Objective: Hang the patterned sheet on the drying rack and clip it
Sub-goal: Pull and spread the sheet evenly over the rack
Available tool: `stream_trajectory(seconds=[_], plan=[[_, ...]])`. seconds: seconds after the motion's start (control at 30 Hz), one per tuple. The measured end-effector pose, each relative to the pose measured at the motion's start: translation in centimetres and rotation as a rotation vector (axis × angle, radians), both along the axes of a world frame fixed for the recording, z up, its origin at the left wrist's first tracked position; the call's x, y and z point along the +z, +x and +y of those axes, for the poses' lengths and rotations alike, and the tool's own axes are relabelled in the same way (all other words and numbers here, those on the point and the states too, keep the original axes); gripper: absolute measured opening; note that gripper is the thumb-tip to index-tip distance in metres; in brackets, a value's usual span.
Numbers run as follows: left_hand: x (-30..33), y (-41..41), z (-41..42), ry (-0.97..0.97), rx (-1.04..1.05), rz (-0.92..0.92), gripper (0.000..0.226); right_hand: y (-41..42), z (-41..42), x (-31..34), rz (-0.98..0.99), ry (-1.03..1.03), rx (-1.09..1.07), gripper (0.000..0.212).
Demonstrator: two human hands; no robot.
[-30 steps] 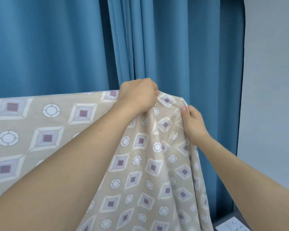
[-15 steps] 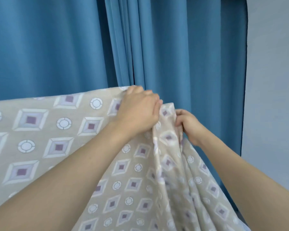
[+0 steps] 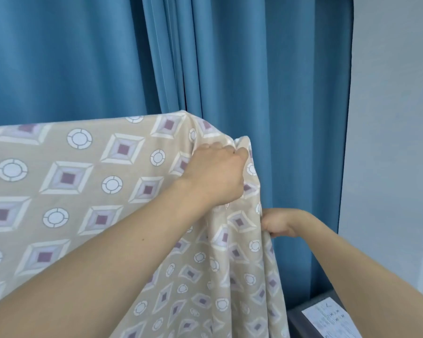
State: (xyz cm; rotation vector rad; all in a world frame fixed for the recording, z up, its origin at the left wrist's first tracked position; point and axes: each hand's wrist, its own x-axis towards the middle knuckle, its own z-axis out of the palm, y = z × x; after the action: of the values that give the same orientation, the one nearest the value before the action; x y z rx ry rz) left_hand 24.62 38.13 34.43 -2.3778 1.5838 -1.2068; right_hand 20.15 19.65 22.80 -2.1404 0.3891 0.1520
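Two hands on the beige diamond-and-circle patterned cotton sheet (image 3: 66, 191), draped over a hidden rack bar. My left hand (image 3: 215, 174) bunches its top corner; my right hand (image 3: 277, 222) pinches the hanging edge. Risk: with no clip visible, a downward tug could slide the sheet off.

The patterned sheet (image 3: 88, 191) is beige, printed with white-edged diamonds holding dark purple squares and white ringed circles. The curtain (image 3: 254, 81) behind is plain blue, the wall (image 3: 393, 118) pale grey.
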Motion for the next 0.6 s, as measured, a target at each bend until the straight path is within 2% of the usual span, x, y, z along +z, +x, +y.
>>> stream_trajectory(seconds=[0.07,0.17,0.2,0.27,0.3,0.37,0.4,0.47,0.6], plan=[[-1.2,0.1,-0.5,-0.057,-0.107,-0.169,0.032,-0.1,-1.0,-1.4,0.013,-0.056,-0.071,0.036],[-3.3,1.0,-1.2,0.048,-0.104,-0.258,0.044,-1.4,-2.3,-2.1,-0.076,-0.130,-0.207,0.024],[-4.0,1.3,-1.4,0.096,-0.074,-0.278,0.042,-1.9,-2.6,-2.2,-0.103,-0.121,-0.234,0.021],[-5.2,1.8,-1.5,0.178,-0.043,-0.353,0.022,-3.0,-3.6,-2.9,-0.158,-0.075,-0.275,0.021],[-5.6,1.9,-1.5,0.206,-0.026,-0.355,0.019,-3.6,-3.9,-3.3,-0.179,-0.059,-0.291,0.029],[-6.7,1.8,-1.6,0.252,0.003,-0.334,0.031,-4.3,-4.6,-4.4,-0.178,-0.062,-0.312,0.049],[-7.6,1.8,-1.9,0.297,0.020,-0.321,0.037,-4.6,-4.7,-5.1,-0.151,-0.083,-0.317,0.051],[-9.4,1.4,-2.5,0.371,0.076,-0.259,0.044,-5.0,-4.7,-6.5,-0.096,-0.125,-0.336,0.042],[-12.3,-0.1,-3.0,0.283,0.127,-0.177,0.041,-5.7,-4.5,-10.7,-0.105,-0.073,-0.487,0.024]])
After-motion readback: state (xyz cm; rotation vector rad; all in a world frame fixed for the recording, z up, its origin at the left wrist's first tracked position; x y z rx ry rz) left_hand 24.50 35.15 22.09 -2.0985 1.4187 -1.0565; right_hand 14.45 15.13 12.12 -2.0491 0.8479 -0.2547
